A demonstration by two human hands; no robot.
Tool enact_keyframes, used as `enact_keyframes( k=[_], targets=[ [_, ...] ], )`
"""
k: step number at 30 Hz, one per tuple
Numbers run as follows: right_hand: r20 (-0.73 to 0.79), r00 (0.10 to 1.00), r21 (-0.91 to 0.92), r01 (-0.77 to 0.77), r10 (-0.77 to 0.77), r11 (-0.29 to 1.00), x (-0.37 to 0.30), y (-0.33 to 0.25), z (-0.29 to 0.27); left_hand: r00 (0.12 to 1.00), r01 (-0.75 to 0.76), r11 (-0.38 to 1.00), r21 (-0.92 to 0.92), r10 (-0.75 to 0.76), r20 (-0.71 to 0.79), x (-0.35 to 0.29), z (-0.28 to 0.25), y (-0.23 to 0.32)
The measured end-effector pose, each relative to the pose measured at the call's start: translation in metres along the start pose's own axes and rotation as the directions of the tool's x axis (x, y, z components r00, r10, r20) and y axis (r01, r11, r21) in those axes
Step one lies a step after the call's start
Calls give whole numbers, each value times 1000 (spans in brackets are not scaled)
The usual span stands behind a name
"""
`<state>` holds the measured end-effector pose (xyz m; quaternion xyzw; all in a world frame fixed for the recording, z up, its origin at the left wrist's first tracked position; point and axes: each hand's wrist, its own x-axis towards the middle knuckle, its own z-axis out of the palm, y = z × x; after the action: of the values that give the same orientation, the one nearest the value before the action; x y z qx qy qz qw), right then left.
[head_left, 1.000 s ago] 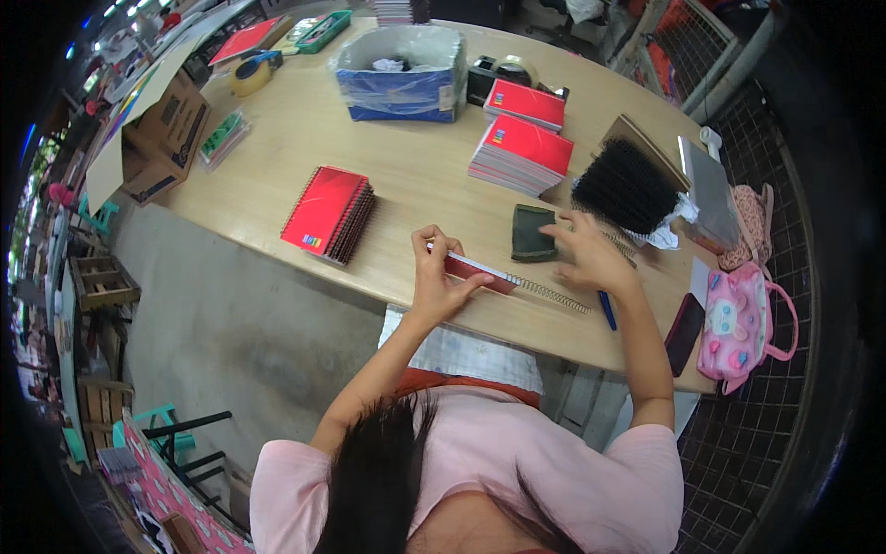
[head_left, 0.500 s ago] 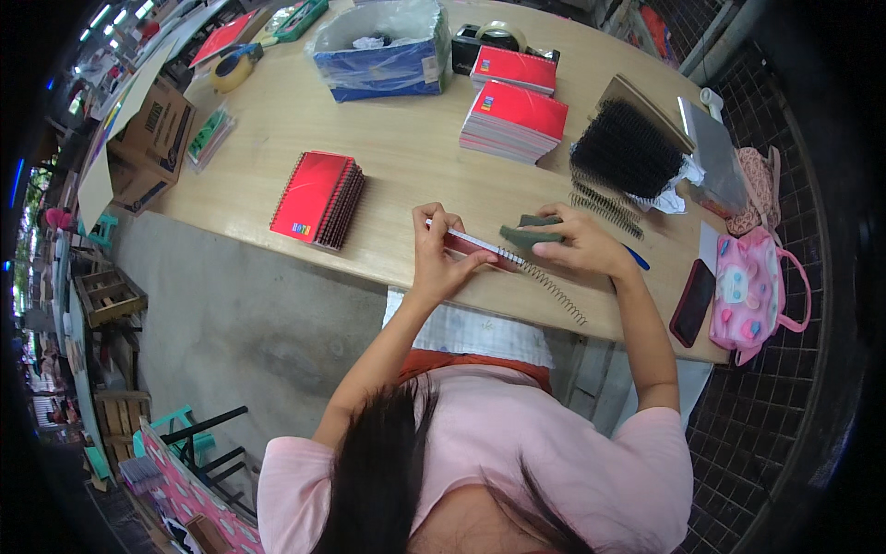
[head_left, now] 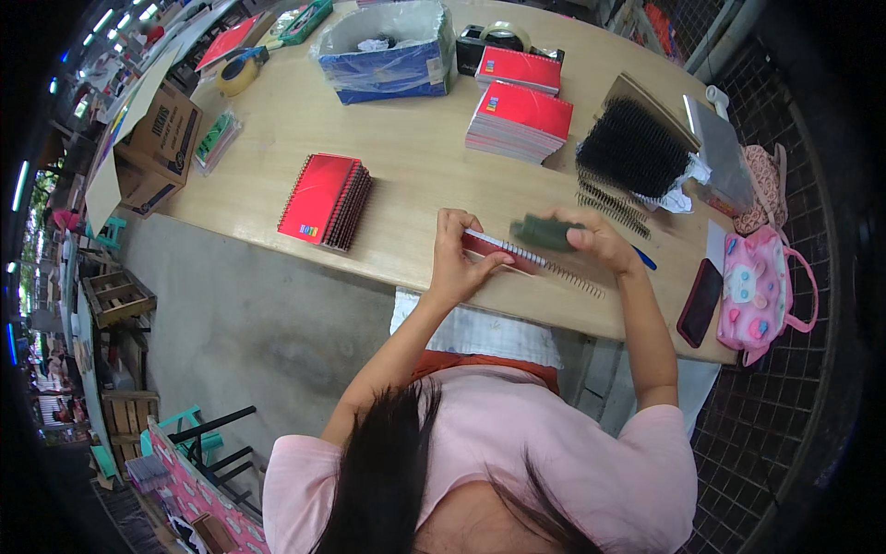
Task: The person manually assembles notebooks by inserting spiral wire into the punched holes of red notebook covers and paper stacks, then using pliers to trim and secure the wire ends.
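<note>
My left hand (head_left: 458, 260) grips a small notebook (head_left: 491, 249), stood on its edge with the white page edges and punched side facing up. A thin wire coil (head_left: 574, 279) is wound through part of that edge, and its free end sticks out to the right, over the table. In my right hand (head_left: 604, 242) is a dark green pad (head_left: 544, 233), blurred by motion, just above the coil and the notebook's edge. To the left lies a stack of red coil-bound notebooks (head_left: 323, 198).
Stacks of unbound red notebooks (head_left: 521, 115) sit at the back, near a plastic-lined blue box (head_left: 388, 74) and a tape dispenser (head_left: 503, 39). Many black coils (head_left: 632, 143) lie at right, with loose coils (head_left: 614, 210), a phone (head_left: 700, 303) and a pink bag (head_left: 759, 291) nearby.
More of the coil is now wound through the notebook's edge, and its free end is shorter. My right hand has shifted slightly right and up with the pad. The whole view has shifted a little.
</note>
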<state>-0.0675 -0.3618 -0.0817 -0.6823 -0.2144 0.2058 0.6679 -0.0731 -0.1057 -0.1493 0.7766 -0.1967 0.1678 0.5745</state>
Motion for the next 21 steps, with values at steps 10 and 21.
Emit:
enact_keyframes(
  k=[10,21],
  targets=[
    [-134,991,-744,-94,-9,661,11,-10,18,999,36,982,-184,-37,-3,-1,6,-3],
    [13,1000,-192,22,-20,981,25,8,14,912,406,668,-623,-249,327,7,-30,-37]
  ],
)
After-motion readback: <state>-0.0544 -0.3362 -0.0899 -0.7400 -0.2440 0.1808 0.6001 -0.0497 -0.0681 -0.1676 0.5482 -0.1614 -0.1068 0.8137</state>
